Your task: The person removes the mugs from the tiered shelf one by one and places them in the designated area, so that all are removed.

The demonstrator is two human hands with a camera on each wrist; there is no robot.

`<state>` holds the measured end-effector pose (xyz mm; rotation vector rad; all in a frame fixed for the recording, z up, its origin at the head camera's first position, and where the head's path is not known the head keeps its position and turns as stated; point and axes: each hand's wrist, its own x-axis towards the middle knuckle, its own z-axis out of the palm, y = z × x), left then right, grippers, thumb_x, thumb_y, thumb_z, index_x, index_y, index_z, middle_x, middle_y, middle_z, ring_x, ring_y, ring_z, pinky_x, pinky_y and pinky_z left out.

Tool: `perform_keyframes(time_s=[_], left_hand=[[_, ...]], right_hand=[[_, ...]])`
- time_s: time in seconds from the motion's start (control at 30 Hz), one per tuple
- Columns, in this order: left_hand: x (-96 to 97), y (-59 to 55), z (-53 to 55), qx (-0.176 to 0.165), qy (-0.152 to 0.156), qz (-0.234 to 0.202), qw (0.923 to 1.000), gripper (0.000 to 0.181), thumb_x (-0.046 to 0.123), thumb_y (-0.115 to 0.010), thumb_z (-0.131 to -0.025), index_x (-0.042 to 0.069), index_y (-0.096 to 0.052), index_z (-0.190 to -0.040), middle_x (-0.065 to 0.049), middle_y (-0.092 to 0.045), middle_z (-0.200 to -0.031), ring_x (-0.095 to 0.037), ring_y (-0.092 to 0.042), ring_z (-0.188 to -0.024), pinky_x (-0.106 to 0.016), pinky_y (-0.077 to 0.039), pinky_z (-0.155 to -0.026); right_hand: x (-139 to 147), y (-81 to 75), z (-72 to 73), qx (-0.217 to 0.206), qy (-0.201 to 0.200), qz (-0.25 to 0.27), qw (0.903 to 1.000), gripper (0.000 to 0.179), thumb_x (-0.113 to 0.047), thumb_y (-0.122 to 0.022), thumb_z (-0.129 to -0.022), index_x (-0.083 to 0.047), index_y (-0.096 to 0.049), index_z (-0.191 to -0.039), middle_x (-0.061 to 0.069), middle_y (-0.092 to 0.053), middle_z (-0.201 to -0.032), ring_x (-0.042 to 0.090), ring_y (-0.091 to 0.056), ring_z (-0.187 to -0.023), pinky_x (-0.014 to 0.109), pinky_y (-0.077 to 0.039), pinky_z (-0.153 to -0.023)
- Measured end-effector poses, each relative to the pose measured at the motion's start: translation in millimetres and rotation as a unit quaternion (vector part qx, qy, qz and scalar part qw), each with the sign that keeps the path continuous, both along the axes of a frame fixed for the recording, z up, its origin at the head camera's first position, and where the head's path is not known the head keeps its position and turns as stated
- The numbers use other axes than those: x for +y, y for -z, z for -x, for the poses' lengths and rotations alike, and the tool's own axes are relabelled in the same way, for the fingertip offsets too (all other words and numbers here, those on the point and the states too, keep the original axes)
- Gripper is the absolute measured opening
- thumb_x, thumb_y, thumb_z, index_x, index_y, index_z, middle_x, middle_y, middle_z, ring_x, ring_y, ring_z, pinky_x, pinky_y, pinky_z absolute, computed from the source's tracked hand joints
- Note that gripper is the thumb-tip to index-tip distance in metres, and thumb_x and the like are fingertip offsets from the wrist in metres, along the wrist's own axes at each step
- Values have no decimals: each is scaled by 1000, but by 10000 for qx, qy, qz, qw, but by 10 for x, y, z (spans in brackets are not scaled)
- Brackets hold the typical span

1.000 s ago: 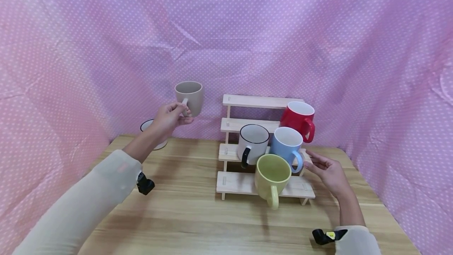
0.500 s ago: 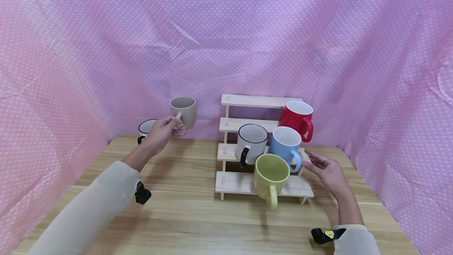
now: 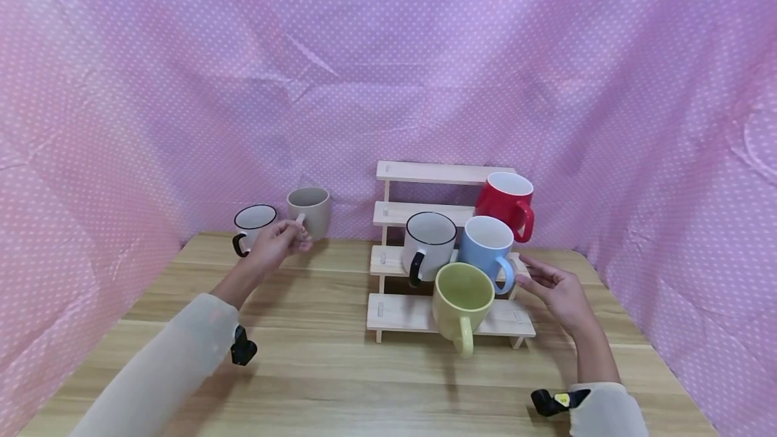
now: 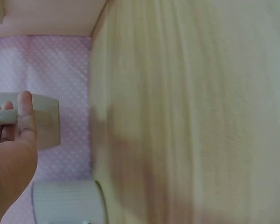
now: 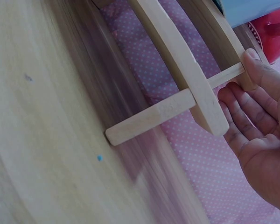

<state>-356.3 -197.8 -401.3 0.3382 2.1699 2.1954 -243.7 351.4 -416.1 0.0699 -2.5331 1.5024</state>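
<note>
OK, L grip point(image 3: 276, 243) pinches gray mug point(image 3: 317, 214); R grip point(image 3: 561, 295) holds 4-tier rack point(image 3: 437, 172).

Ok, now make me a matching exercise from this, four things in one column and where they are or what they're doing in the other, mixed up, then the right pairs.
Column one:
1. gray mug
2. green mug
3. red mug
4. right hand

Column two:
A. on the lowest step of the rack
B. gripping the rack's right side
C. just behind the blue mug
D. held by its handle in the left hand

Pairs: 1-D, 2-A, 3-C, 4-B.
</note>
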Motion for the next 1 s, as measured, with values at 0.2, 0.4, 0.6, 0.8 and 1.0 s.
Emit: perform_keyframes(time_s=[0.2, 0.4, 0.6, 0.8, 1.0], left_hand=[[-72, 133, -2, 13, 15, 69, 10000, 28, 10, -42, -111, -16, -50, -116, -8, -59, -99, -15, -71, -89, -30, -59, -90], [-157, 253, -26, -128, -153, 527, 9984, 32, 16, -41, -112, -14, -51, -117, -14, -62, -106, -10, -70, -88, -30, -59, -91], [-245, 323, -34, -98, -197, 576, 9981, 30, 14, -40, -112, -14, -51, -116, -14, -63, -106, -8, -69, -88, -29, -59, -89], [-314, 381, -7, -200, -173, 612, 9978, 30, 15, -39, -112, -12, -51, -115, -12, -62, -106, -8, -69, -89, -27, -59, -88], [-335, 409, 2, -400, -258, 683, 9965, 34, 21, -39, -113, -10, -51, -120, -16, -60, -115, -10, -69, -94, -32, -58, -95]], right_hand=[[-6, -10, -7, -114, 53, -57, 9999, 65, -36, -76, -94, -7, -55, -147, 20, -67, -127, -4, -65, -100, 11, -52, -85], [-10, -18, -20, -125, 1, 0, 9999, 64, -35, -75, -94, -7, -54, -148, 21, -67, -126, -3, -65, -101, 11, -52, -86], [-13, -14, -15, -129, 47, -71, 9999, 65, -37, -75, -94, -7, -54, -148, 20, -67, -126, -3, -65, -101, 10, -52, -86], [-17, -2, -10, -74, 83, -42, 9999, 63, -35, -76, -94, -7, -55, -147, 20, -68, -124, -3, -66, -99, 11, -53, -85], [-14, -9, -10, -53, 81, -27, 9999, 62, -33, -76, -94, -7, -55, -147, 19, -68, -124, -3, -65, -99, 11, -52, -85]])
